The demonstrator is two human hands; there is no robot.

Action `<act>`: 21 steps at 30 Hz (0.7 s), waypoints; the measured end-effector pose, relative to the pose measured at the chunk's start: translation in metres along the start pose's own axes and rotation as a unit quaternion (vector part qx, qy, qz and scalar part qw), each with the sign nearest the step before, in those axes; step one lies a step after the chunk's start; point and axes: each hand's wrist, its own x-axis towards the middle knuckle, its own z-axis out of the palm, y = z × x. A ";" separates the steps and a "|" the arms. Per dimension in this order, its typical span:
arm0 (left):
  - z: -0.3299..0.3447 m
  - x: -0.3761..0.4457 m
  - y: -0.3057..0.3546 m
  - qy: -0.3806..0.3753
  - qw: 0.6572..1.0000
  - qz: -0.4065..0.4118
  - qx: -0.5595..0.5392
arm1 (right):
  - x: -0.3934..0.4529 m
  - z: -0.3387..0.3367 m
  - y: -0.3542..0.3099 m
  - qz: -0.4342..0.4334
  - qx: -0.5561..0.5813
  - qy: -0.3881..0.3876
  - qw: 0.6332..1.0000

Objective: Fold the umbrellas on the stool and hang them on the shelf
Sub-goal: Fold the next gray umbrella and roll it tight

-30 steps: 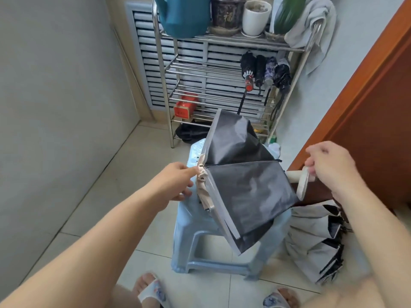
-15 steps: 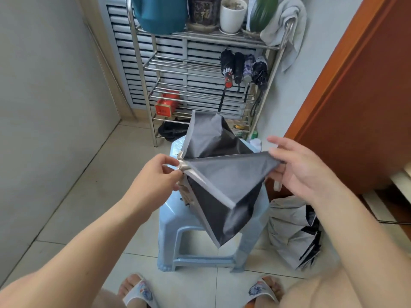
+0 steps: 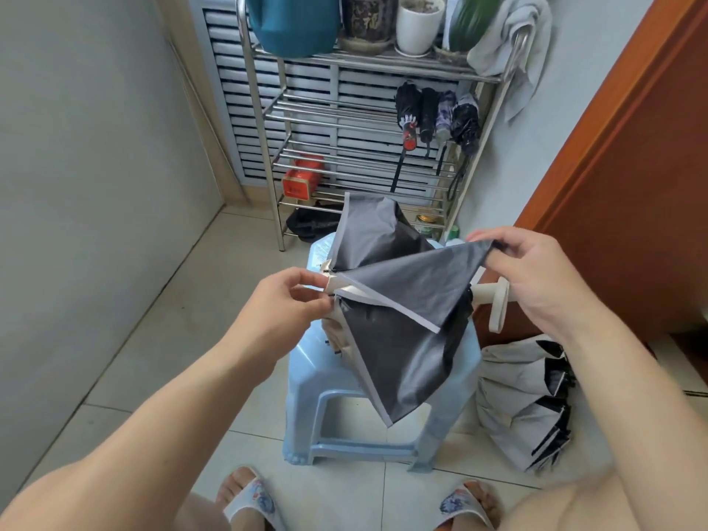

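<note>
At frame centre I see my left hand [image 3: 276, 300] pinching the umbrella [image 3: 402, 300] rib tips and my right hand [image 3: 528, 270] pinching a panel's edge above the stool [image 3: 325, 381], bare floor [image 3: 172, 300] lower left.

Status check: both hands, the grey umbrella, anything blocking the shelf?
Left hand pinches rib tips. Right hand pinches a canopy panel of the grey umbrella, unfolded over the stool. Shelf unobstructed; four umbrellas hang there.

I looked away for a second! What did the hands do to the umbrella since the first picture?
The right hand let go of the cream handle and now pinches one grey panel of the umbrella, pulled out flat to the right. The left hand stayed pinching the rib tips at the other end. The stool, the other umbrella on the floor and the hanging umbrellas stayed put.
</note>
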 end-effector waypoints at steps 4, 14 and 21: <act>-0.001 0.001 -0.006 0.023 0.999 -0.030 -0.033 | 0.000 -0.002 0.008 0.014 0.051 0.014 0.999; 0.006 0.011 -0.006 0.057 0.990 0.070 0.112 | 0.002 0.004 0.009 0.023 0.077 0.039 0.996; 0.006 0.008 0.002 0.040 0.985 0.137 0.092 | -0.002 0.002 0.006 -0.021 0.045 0.024 0.998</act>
